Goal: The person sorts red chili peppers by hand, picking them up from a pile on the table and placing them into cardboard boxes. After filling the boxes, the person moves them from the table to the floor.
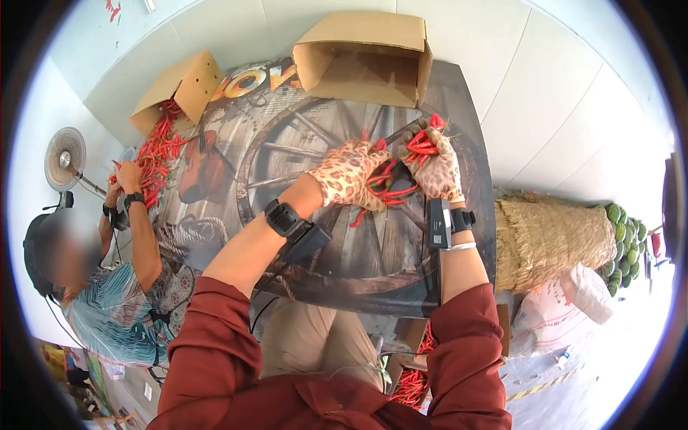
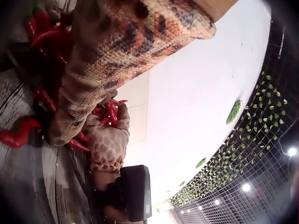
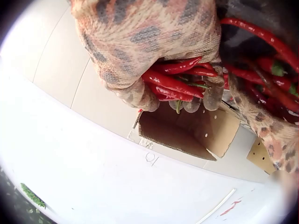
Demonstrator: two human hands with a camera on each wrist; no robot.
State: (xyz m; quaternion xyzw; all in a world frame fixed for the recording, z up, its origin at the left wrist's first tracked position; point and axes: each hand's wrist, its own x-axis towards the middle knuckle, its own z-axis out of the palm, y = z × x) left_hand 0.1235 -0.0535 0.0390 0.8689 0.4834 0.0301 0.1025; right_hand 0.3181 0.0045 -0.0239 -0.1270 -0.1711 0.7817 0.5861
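Observation:
My right hand (image 1: 435,166), in a leopard-spotted glove with dark fingertips, grips a bunch of red chili peppers (image 3: 173,81) above the table's right part. Their tips and a green stem stick out between thumb and fingers in the right wrist view. My left hand (image 1: 350,173), in a matching glove, reaches over loose red chilies (image 1: 390,192) just left of the right hand. Thumb and fingers are spread at those chilies, the visible ones fairly straight; the palm side is hidden. One curved chili (image 2: 19,133) lies on the wood-print tabletop beside the left hand in the left wrist view.
An open cardboard box (image 1: 365,61) lies on its side at the table's back. At the left, a second box (image 1: 179,89) spills a chili pile (image 1: 161,154), which another person (image 1: 107,287) handles. More chilies (image 1: 410,387) sit below the table's front edge.

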